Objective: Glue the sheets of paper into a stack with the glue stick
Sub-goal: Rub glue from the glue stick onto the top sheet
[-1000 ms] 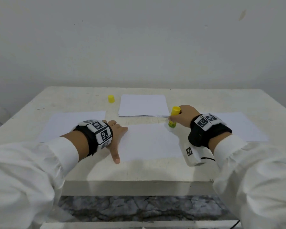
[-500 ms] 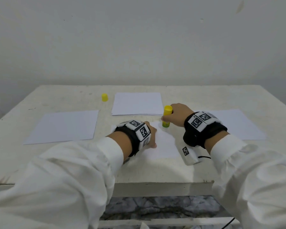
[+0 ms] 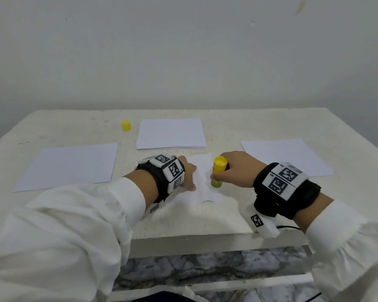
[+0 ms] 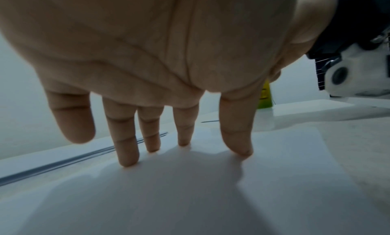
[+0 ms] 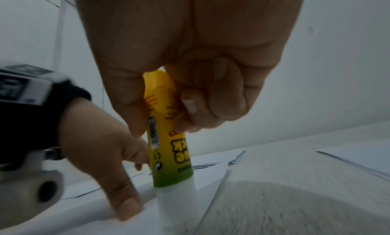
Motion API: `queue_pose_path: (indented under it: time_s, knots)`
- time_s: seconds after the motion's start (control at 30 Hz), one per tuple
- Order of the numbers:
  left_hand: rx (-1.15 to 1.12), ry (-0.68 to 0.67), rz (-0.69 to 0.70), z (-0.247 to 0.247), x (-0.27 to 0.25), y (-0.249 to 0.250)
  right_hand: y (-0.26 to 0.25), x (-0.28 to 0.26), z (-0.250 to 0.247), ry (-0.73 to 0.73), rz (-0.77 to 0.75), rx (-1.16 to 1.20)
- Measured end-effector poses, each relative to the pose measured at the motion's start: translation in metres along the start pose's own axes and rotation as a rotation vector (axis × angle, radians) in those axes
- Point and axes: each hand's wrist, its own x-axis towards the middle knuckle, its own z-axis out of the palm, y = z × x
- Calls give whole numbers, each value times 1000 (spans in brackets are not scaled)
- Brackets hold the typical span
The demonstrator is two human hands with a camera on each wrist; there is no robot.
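A white sheet (image 3: 202,188) lies near the table's front edge, slightly buckled. My left hand (image 3: 189,174) presses it flat with straight fingers (image 4: 127,155); the sheet (image 4: 190,197) fills the lower part of the left wrist view. My right hand (image 3: 231,168) grips the yellow-green glue stick (image 3: 217,174) upright, its white glue tip (image 5: 177,203) down on the sheet (image 5: 213,175). The left hand (image 5: 105,146) sits just left of the stick (image 5: 166,138). A stack of sheets (image 3: 170,134) lies behind.
The yellow cap (image 3: 126,125) stands at the back left of the white table (image 3: 271,123). Single sheets lie at left (image 3: 70,164) and right (image 3: 286,154). A wall rises right behind the table. The table's front edge is just below my wrists.
My left hand slid right across the sheet, from its left edge to beside the glue stick. The glue stick came nearer on the sheet, and the sheet has buckled.
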Motion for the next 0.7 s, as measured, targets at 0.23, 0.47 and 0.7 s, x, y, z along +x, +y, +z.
queue_pose_path:
  time_s: [0.23, 0.47, 0.7]
  knots:
    - [8, -12, -1, -2, -5, 0, -1, -21, -7, -83, 49, 80]
    - [-68, 57, 14, 5, -7, -4, 35, 6, -27, 171, 210, 545]
    - [-246, 110, 1, 11, -12, -5, 42, 46, -9, 273, 268, 622]
